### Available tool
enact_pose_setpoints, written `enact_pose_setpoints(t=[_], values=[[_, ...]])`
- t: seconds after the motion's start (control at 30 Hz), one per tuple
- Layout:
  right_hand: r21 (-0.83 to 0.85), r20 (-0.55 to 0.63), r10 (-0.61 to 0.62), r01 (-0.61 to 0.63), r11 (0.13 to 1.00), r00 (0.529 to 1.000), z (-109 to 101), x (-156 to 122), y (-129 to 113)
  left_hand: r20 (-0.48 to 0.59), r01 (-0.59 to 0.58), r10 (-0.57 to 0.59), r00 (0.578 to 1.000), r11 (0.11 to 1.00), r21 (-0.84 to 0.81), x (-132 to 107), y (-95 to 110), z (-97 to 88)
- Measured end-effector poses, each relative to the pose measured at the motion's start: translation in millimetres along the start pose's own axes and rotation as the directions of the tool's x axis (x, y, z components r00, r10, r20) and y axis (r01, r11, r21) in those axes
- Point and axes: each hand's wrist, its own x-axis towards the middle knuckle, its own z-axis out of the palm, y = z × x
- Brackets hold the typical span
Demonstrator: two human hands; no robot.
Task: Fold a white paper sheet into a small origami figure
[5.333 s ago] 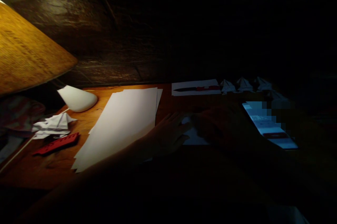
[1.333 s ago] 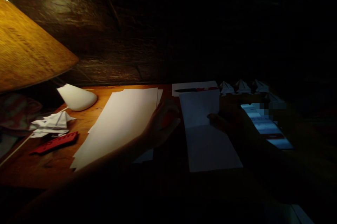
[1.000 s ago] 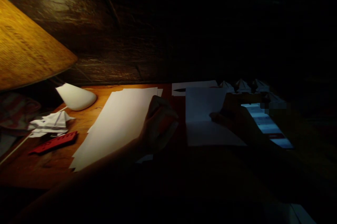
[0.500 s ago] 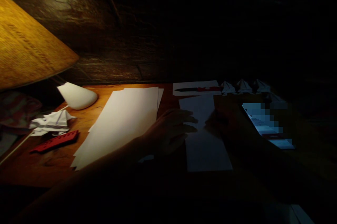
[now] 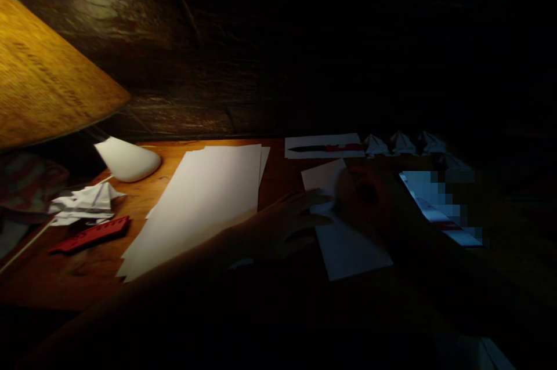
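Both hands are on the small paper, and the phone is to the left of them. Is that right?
Wrong side: the phone is to the right of the hands, not the left, as the head view shows. The left hand and right hand are on the small paper, as you said.

And there they are, two bare hands! The left hand shows slender, tapering fingers, with a long bare forearm running back into the dark, while the right hand is so deeply shadowed that any sleeve or cuff is impossible to make out.
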Motion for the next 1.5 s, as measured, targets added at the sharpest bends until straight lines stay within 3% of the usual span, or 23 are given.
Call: enact_pose_setpoints(t=[0.13,0.27,0.57,0.77,1.03,1.5], values=[[-0.013,-0.059,-0.016,0.015,1.000,0.998,-1,0,-4,0.015,-0.018,0.018,1.000,1.000,0.014,-1,-2,2.5],[0.013,-0.035,0.023,-0.023,1.000,0.999,-4,0,-9,0.039,-0.007,0.007,0.999,1.000,0.012,-1,-5,4.9],[-0.003,-0.092,0.011,-0.011,1.000,0.996,0,2,0,0.073,-0.035,0.033,0.997,0.999,0.025,0,-3,3.1],[-0.054,-0.041,0.088,-0.090,0.994,0.995,-12,4,-19,0.088,-0.070,0.070,0.994,0.998,0.001,-1,-4,2.5],[-0.109,-0.001,0.097,-0.097,0.989,0.995,-16,6,-21,0.099,-0.075,0.076,0.992,0.997,-0.014,0,-2,1.4],[-0.116,-0.068,0.103,-0.111,0.987,0.992,-14,5,-17,0.119,-0.075,0.076,0.990,0.997,-0.009,-1,-3,1.5]])
